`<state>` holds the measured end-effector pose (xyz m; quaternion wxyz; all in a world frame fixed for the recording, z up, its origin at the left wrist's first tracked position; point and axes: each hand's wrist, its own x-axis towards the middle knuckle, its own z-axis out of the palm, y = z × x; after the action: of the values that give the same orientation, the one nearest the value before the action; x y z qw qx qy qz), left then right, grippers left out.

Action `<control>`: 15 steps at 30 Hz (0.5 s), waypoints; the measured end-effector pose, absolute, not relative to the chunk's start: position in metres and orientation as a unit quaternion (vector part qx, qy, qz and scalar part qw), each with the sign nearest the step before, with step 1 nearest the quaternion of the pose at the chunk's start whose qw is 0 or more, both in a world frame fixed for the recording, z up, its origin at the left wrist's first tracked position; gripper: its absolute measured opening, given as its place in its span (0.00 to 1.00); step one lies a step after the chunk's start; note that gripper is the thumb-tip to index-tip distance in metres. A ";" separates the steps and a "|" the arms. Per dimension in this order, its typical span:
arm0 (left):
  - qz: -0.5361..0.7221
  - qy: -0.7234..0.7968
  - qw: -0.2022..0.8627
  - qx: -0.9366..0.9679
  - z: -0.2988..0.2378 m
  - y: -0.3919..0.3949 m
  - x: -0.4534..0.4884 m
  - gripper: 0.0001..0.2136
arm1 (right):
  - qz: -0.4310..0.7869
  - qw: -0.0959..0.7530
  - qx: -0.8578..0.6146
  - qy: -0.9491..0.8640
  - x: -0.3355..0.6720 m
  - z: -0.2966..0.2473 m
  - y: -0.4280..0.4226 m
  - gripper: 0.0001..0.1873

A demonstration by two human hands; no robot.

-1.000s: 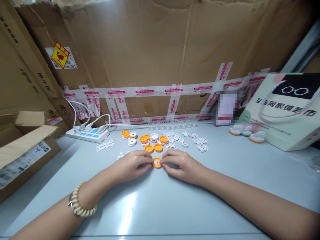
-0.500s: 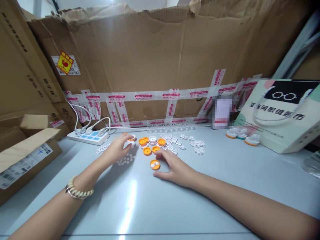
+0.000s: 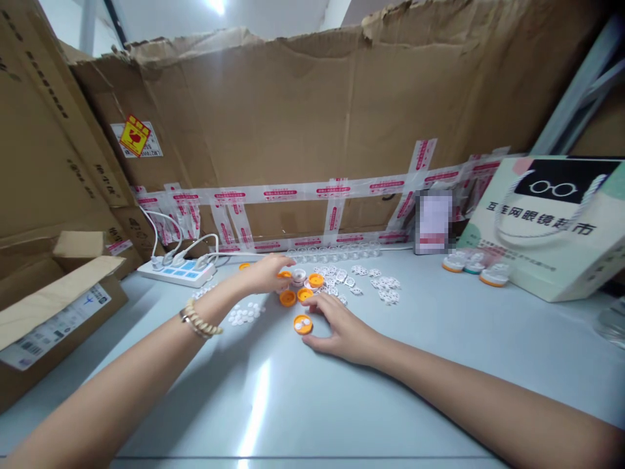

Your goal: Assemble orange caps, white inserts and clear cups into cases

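Minding the left grip (image 3: 268, 273), curled at a tilted orange cup (image 3: 284, 275), pinched or not I can't tell, I'd work lightly past neighbouring cups (image 3: 288, 299), right grip (image 3: 342, 331) parted and seemingly empty beside the nearer orange cup (image 3: 301, 333) of white discs (image 3: 306, 322) on the worktop (image 3: 361, 404).

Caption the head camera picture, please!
Left hand at round orange plastic caps; right hand beside one holding small white round pieces.

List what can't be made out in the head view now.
Head view:
- Left hand: whether it grips the orange cap at its fingers; the hand hides the contact.
- White pieces by the power strip: partly behind the left forearm.
- Phone-like object: display pixelated.
- Clear object: cut off by the right edge.
- Tape: print too small.
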<state>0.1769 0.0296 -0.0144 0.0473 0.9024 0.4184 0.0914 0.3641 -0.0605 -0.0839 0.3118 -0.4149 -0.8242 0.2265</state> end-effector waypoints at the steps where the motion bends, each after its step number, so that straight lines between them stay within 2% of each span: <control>1: 0.079 0.411 0.052 0.907 -0.015 0.034 0.184 0.17 | 0.226 0.306 -0.421 -0.823 0.364 -0.083 -0.061 0.20; 8: 0.069 0.384 0.085 0.917 -0.022 0.048 0.204 0.12 | 0.238 0.286 -0.424 -0.826 0.364 -0.077 -0.063 0.11; 11: 0.112 0.396 0.091 0.907 -0.014 0.041 0.197 0.14 | 0.242 0.291 -0.424 -0.823 0.364 -0.079 -0.063 0.12; 13: 0.150 0.391 0.159 0.894 -0.008 0.031 0.188 0.16 | 0.245 0.294 -0.424 -0.821 0.364 -0.081 -0.062 0.14; 15: 0.191 0.363 0.338 0.847 -0.005 0.018 0.177 0.16 | 0.249 0.296 -0.421 -0.820 0.364 -0.082 -0.061 0.15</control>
<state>0.1767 0.0180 -0.0052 0.3379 0.8471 0.3630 0.1908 0.3638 -0.0610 -0.0819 0.2964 -0.4208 -0.8205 0.2488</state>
